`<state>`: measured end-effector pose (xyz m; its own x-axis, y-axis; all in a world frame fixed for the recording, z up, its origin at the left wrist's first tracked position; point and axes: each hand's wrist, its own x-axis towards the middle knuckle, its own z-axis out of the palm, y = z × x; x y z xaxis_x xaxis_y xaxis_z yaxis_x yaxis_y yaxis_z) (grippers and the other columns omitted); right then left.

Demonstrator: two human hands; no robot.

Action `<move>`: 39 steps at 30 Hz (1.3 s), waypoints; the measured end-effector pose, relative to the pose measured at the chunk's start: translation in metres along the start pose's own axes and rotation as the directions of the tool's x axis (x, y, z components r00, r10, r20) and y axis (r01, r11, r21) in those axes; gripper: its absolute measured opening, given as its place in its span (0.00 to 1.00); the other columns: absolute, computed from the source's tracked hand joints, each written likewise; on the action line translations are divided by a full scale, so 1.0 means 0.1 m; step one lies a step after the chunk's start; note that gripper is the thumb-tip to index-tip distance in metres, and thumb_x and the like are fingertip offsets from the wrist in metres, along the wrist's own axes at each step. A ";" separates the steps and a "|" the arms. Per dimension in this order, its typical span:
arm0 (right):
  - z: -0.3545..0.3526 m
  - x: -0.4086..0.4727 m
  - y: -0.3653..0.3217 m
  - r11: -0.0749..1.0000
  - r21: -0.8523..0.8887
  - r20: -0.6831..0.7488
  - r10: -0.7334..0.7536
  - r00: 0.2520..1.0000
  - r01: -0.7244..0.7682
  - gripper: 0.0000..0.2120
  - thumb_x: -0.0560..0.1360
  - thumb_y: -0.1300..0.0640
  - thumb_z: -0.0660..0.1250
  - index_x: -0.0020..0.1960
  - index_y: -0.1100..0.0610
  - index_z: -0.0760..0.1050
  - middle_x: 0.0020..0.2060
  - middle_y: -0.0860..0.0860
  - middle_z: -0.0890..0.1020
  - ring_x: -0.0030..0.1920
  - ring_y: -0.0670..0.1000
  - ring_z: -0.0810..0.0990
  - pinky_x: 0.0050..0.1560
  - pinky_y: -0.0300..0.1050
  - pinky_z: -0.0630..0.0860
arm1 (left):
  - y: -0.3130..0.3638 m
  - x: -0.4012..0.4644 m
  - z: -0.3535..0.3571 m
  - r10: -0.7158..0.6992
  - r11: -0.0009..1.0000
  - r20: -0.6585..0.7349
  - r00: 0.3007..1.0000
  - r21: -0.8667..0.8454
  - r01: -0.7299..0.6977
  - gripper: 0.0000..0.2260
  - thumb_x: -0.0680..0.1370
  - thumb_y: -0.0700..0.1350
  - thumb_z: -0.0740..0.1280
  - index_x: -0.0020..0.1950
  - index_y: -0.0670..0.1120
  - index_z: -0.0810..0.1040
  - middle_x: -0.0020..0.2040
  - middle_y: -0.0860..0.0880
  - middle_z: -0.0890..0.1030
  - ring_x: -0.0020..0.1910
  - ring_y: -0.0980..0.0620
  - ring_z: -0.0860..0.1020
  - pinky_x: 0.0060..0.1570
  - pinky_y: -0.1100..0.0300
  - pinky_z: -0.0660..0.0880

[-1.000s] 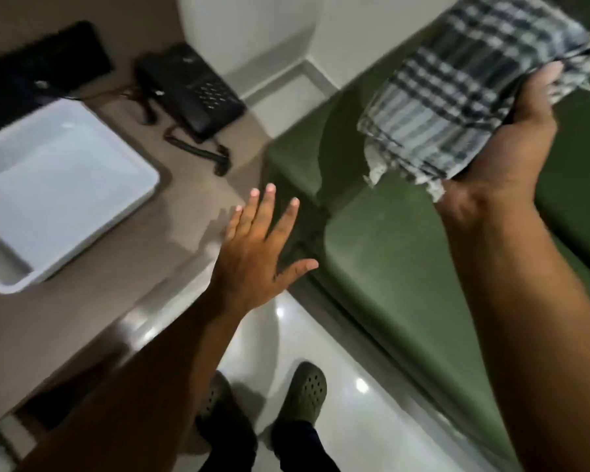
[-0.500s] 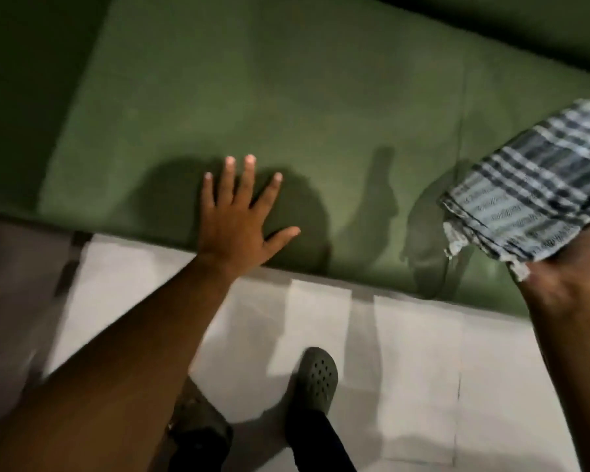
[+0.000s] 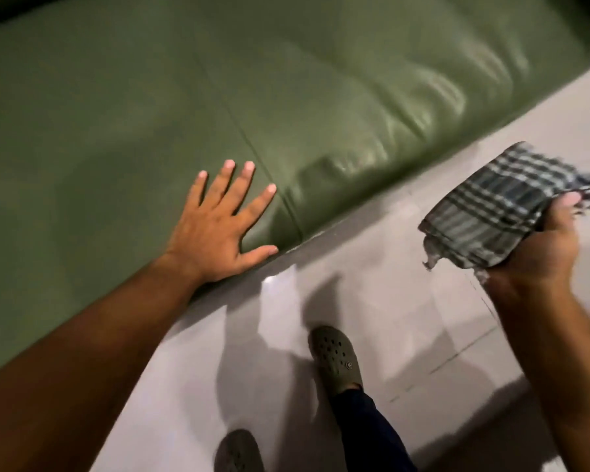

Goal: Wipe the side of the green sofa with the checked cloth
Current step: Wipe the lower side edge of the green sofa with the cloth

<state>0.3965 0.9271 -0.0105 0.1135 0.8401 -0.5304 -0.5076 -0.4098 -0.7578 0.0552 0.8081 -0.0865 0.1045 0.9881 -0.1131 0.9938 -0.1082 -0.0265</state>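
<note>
The green sofa (image 3: 286, 97) fills the upper left, its leather seat wrinkled on the right and split by a seam. My left hand (image 3: 215, 229) is spread open over the seat's front edge, fingers apart, holding nothing. My right hand (image 3: 539, 257) is at the right, above the floor and away from the sofa. It grips the folded checked cloth (image 3: 501, 212), grey and dark green with frayed edges, which sticks out to the upper left of the hand.
Pale glossy floor tiles (image 3: 406, 301) run below the sofa. My two feet in dark green clogs (image 3: 336, 359) stand on them, one clog (image 3: 239, 453) at the bottom edge.
The view has swung from the table with tray and phone to along the sofa front. My left hand has stayed spread by the seat edge. The cloth has dropped lower, now over the floor.
</note>
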 end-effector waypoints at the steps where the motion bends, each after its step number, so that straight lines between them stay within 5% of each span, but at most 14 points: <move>1: -0.11 0.03 0.03 0.999 0.040 0.018 0.017 1.000 -0.018 0.32 0.73 0.34 0.53 0.65 0.54 0.75 0.63 0.55 0.81 0.60 0.59 0.81 0.54 0.65 0.78 | 0.09 0.17 -0.01 0.027 1.000 -0.011 1.000 0.002 -0.027 0.40 0.75 0.73 0.54 0.82 0.52 0.59 0.82 0.38 0.59 0.81 0.34 0.59 0.76 0.33 0.58; 6: -0.58 0.23 0.13 0.977 0.213 -0.128 0.052 0.990 -0.023 0.32 0.77 0.34 0.52 0.68 0.57 0.72 0.67 0.57 0.77 0.65 0.60 0.77 0.66 0.66 0.71 | 0.44 0.79 -0.06 0.117 0.993 -0.031 0.993 0.026 -0.116 0.42 0.74 0.73 0.55 0.83 0.52 0.58 0.83 0.38 0.57 0.82 0.34 0.56 0.77 0.36 0.57; 12: -0.92 0.59 0.19 0.944 0.328 -0.226 0.105 0.968 -0.026 0.29 0.78 0.37 0.53 0.65 0.58 0.74 0.64 0.59 0.79 0.65 0.60 0.77 0.67 0.65 0.71 | 0.91 1.69 -0.21 0.205 0.978 -0.017 0.979 -0.018 -0.206 0.43 0.72 0.74 0.55 0.83 0.55 0.55 0.84 0.40 0.53 0.82 0.33 0.54 0.76 0.33 0.56; 18: -1.19 1.10 0.05 0.948 0.318 -0.217 0.091 0.972 -0.018 0.27 0.79 0.39 0.53 0.66 0.57 0.73 0.61 0.56 0.81 0.62 0.57 0.78 0.68 0.61 0.71 | 1.80 3.33 -0.52 0.252 0.967 0.077 0.965 0.001 -0.253 0.51 0.65 0.79 0.51 0.83 0.57 0.47 0.85 0.40 0.46 0.83 0.34 0.48 0.79 0.35 0.51; 24: -1.32 1.82 -0.06 0.987 0.163 -0.191 0.039 0.981 -0.008 0.21 0.79 0.40 0.54 0.60 0.51 0.77 0.58 0.55 0.83 0.59 0.54 0.81 0.66 0.56 0.74 | 2.55 4.77 -0.69 0.406 0.906 0.048 0.912 0.110 -0.409 0.47 0.69 0.77 0.54 0.83 0.57 0.45 0.85 0.41 0.46 0.83 0.35 0.47 0.79 0.35 0.49; 27: -1.24 2.24 -0.01 0.998 0.046 -0.166 0.058 0.984 -0.051 0.17 0.80 0.40 0.53 0.53 0.45 0.78 0.52 0.44 0.84 0.54 0.43 0.82 0.58 0.44 0.77 | 2.64 4.93 -0.53 0.411 0.908 -0.055 0.910 0.113 -0.403 0.45 0.72 0.74 0.54 0.83 0.56 0.47 0.85 0.41 0.48 0.83 0.35 0.48 0.79 0.34 0.49; 30: -1.05 2.61 0.09 0.990 0.019 -0.148 0.140 0.979 -0.139 0.25 0.77 0.35 0.53 0.66 0.48 0.71 0.64 0.50 0.79 0.65 0.50 0.77 0.68 0.53 0.72 | 2.59 4.92 -0.45 0.418 0.904 -0.079 0.905 0.134 -0.406 0.45 0.72 0.74 0.52 0.84 0.53 0.47 0.84 0.39 0.49 0.83 0.35 0.48 0.79 0.35 0.48; 39: -0.38 3.05 0.36 0.997 -0.029 -0.110 0.068 0.992 -0.072 0.33 0.70 0.31 0.57 0.68 0.48 0.71 0.65 0.48 0.78 0.67 0.47 0.74 0.72 0.54 0.67 | 2.53 4.95 -0.28 0.453 0.891 -0.227 0.862 0.151 -0.429 0.45 0.74 0.76 0.51 0.83 0.50 0.53 0.83 0.35 0.55 0.81 0.31 0.53 0.78 0.34 0.50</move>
<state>0.4454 1.1550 -0.2146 0.1719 0.7660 -0.6195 -0.4899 -0.4791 -0.7284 0.3595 1.2728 -0.1210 0.5492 0.8277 0.1155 0.8347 -0.5364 -0.1250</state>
